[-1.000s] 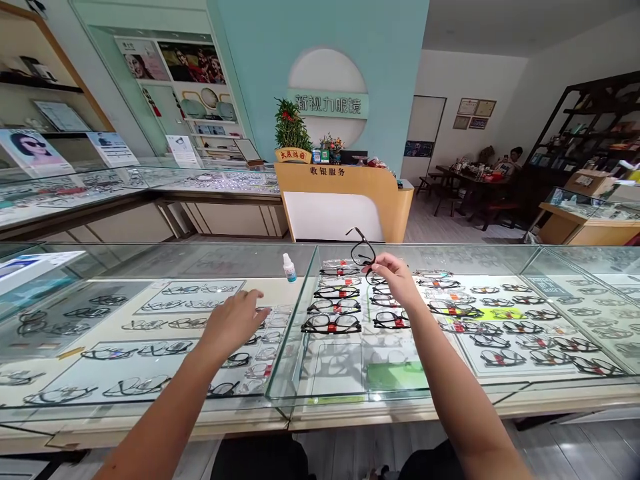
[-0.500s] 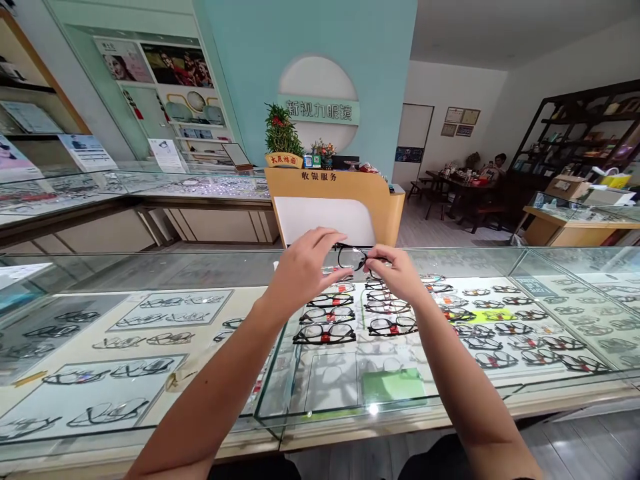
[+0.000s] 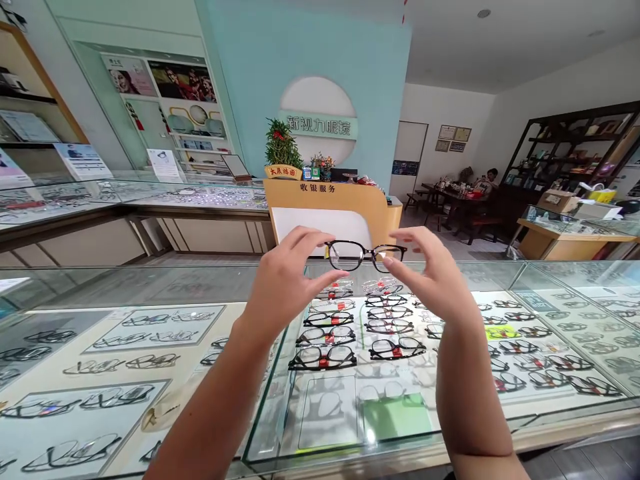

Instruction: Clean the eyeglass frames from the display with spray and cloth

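Black-framed glasses (image 3: 367, 252) are held up level over the glass display case, lenses facing me. My left hand (image 3: 293, 280) pinches the left end of the frame, thumb below and fingers above. At the other end, my right hand (image 3: 430, 270) has its thumb against the right lens area and its fingers curved around the temple side. Below them, rows of glasses with red tags (image 3: 330, 335) lie in the case, beside a green card (image 3: 397, 415).
The glass case (image 3: 270, 427) spans the foreground, with more frames (image 3: 125, 397) on the left. A wooden reception counter (image 3: 325, 193) with a plant (image 3: 281, 143) stands ahead. A person (image 3: 487, 180) sits at a dark table at the back right.
The glasses have turned from an angled pose to face me squarely. My right hand has moved right and its fingers have spread wider. The view has tilted slightly up.
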The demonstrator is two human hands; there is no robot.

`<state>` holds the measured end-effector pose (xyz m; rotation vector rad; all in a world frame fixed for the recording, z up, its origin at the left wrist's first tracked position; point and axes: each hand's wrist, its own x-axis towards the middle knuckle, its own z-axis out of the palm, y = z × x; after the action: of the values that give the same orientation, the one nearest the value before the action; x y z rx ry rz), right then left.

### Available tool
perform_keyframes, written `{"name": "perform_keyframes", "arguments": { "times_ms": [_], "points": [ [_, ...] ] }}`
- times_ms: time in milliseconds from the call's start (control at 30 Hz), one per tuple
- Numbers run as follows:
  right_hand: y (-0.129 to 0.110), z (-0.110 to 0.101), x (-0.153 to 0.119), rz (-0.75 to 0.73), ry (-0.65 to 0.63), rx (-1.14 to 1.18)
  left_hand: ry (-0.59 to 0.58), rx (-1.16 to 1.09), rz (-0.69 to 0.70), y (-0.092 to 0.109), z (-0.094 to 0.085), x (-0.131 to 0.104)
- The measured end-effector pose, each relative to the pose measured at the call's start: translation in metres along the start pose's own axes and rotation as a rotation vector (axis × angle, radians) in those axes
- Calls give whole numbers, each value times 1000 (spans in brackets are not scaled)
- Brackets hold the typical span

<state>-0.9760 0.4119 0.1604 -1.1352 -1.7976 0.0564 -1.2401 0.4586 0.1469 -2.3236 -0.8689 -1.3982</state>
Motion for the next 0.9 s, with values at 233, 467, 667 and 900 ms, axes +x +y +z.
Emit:
{"name": "perform_keyframes", "arguments": {
  "times_ms": [233, 467, 667, 900],
  "points": [
    [8, -6, -3, 175, 37, 40, 80, 35, -28, -12, -3, -4],
    [16, 4, 5, 272, 54, 62, 128, 58, -1, -9, 3, -4],
    [20, 3, 9, 250, 55, 124, 153, 57, 20, -8, 3, -4],
    [21, 1, 11, 247, 28, 151, 157, 32, 21, -7, 4, -3]
  ]
}}
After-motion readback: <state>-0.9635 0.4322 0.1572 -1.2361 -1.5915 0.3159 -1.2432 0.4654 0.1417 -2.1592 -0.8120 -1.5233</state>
